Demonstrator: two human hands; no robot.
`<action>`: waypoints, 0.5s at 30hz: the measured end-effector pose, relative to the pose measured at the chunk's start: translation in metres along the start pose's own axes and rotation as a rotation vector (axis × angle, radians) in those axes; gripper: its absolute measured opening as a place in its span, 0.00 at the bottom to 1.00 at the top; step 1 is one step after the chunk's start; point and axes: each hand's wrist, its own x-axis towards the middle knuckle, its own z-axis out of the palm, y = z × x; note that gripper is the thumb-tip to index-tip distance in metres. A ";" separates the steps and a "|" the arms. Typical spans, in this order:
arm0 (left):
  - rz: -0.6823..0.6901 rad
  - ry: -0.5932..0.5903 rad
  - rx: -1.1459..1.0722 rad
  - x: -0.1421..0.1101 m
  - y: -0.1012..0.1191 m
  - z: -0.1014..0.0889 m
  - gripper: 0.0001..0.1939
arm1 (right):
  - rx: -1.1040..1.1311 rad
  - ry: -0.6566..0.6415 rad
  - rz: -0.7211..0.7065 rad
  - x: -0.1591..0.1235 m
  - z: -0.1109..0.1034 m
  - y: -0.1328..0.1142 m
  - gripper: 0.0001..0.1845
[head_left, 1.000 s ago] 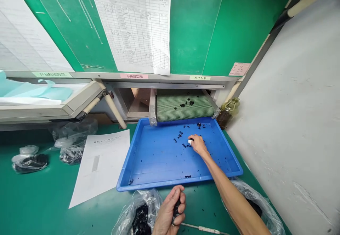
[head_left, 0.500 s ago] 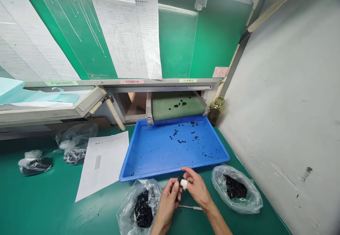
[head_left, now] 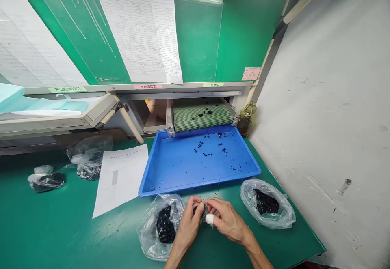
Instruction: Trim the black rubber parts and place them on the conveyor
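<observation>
Between my two hands is a small round black part (head_left: 204,210), mostly covered by the fingers, so its exact kind cannot be made out. My left hand (head_left: 190,222) is closed around its left side with thumb and fingers. From the other side my right hand (head_left: 227,220) pinches at it, fingertips meeting those of the left. White tape (head_left: 209,218) wraps one digit of my right hand. Just left of my hands lies an open clear plastic bag (head_left: 146,236) with small black pieces (head_left: 166,224) in it. Another open bag (head_left: 286,218) with black parts (head_left: 266,201) sits to the right.
A blue tray (head_left: 195,188) with scattered black bits stands beyond my hands, below a green conveyor belt (head_left: 201,119) carrying small dark parts. Left are a paper sheet (head_left: 122,179) and bagged black parts (head_left: 48,181). A glass bottle (head_left: 246,121) stands by the right wall.
My right hand's fingers have come in from beside the black part and bent onto it. The left hand still holds it. The whole view has shifted slightly.
</observation>
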 end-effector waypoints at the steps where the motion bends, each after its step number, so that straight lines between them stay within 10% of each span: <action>1: -0.007 0.005 0.005 -0.001 0.000 0.001 0.14 | 0.027 0.014 0.019 0.001 0.003 0.003 0.17; 15: -0.104 0.068 -0.060 0.011 -0.002 0.012 0.17 | 0.056 0.218 0.097 0.014 0.017 0.021 0.10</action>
